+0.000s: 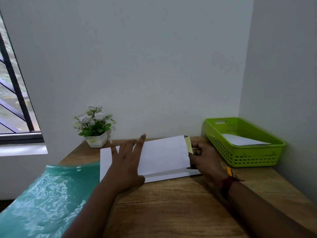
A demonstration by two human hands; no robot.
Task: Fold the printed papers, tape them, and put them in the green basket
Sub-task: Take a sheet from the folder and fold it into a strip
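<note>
a folded white paper sheet (163, 157) lies on the wooden table (171, 203) at the middle of the view. the left hand (127, 162) rests flat on its left half, fingers spread wide and straight. at the sheet's 3 o'clock edge the right hand (204, 158), fingers curled, pinches the lower end of a pale yellow tape strip (189, 145) that runs along that edge. the lime green perforated plastic basket (253, 157) sits at the sheet's 2 o'clock, near the corner wall, with another white folded paper (243, 140) inside. a white pot of white flowers (94, 126) stands at 10 o'clock.
</note>
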